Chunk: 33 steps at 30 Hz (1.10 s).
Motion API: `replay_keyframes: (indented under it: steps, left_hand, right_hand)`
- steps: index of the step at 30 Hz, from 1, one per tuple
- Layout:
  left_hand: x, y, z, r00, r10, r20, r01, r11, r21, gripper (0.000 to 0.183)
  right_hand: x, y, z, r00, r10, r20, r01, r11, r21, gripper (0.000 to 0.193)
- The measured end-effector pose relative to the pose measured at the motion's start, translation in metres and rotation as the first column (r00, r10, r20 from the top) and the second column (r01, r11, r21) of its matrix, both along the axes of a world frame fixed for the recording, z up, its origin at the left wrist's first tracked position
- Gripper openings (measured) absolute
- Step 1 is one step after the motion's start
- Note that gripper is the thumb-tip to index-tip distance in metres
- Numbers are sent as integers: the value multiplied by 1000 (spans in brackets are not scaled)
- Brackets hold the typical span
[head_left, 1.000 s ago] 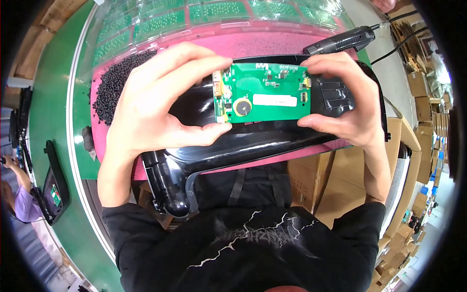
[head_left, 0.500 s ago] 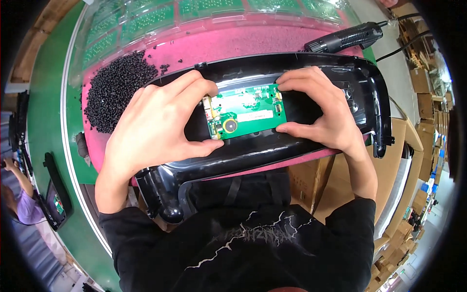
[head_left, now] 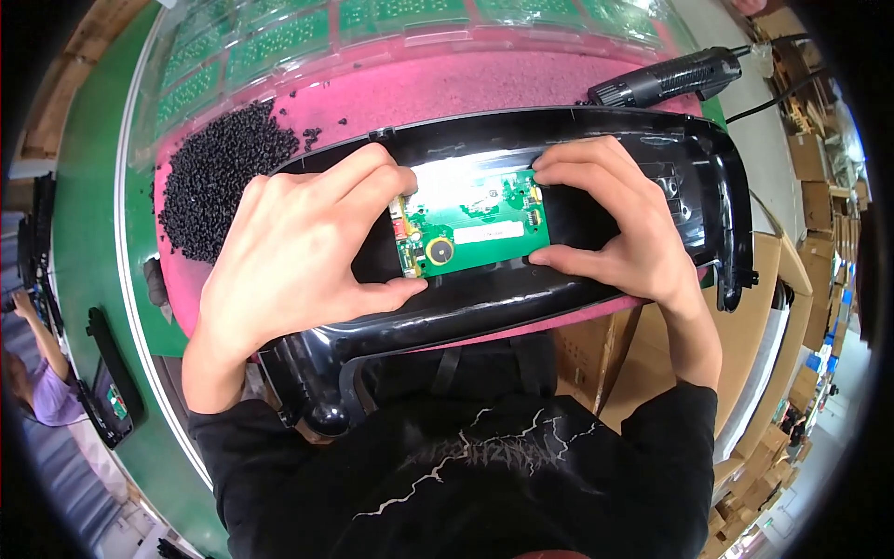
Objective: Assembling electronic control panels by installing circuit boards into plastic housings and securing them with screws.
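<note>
A green circuit board with a round buzzer-like disc and a white label strip lies level over the middle of a glossy black plastic housing. My left hand grips its left edge, where small connectors sit, between thumb and fingers. My right hand pinches the right edge the same way, fingers at the far corner and thumb at the near one. Whether the board touches the housing's inside cannot be made out. The long curved housing rests on a pink mat, with one arm of it extending toward me at the left.
Many small black screws are heaped left of the housing. A black electric screwdriver with a cable lies behind it at right. Clear trays of green boards stand at the back. Cardboard boxes sit at right; another person works far left.
Both hands still hold the board at its ends. The scene has shifted slightly down in the picture, and glare on the board has changed.
</note>
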<state>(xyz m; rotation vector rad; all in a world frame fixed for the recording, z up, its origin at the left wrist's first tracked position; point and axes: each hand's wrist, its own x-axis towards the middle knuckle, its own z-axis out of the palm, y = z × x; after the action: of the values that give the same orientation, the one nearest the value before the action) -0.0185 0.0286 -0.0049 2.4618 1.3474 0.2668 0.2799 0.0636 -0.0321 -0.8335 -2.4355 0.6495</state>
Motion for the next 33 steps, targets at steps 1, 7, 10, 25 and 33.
replay_keyframes:
  steps: [1, 7, 10, 25, 33]
  left_hand:
    - [1, 0, -1, 1000, 1, 7, -1, 1000, -1, 58]
    - [-5, -5, 1, 1000, 1, 2, -1, 1000, 20, 59]
    - [-6, -8, 1, 1000, -14, -1, 14, 998, 55, 60]
    - [-10, -17, -5, 996, -88, 22, 83, 982, 169, 63]
    - [-29, -9, -5, 956, -45, 291, -35, 964, 263, 37]
  right_hand:
    - [0, 0, -1, 1000, -4, 0, 4, 1000, 3, 59]
    - [-6, 1, 2, 1000, 14, -4, -13, 1000, 13, 60]
    - [-7, -1, 3, 1000, -7, 8, 7, 1000, 5, 60]
    - [-8, -16, 13, 997, -42, 67, 41, 999, 18, 65]
    - [50, 13, 53, 836, -548, -30, 548, 830, 105, 55]
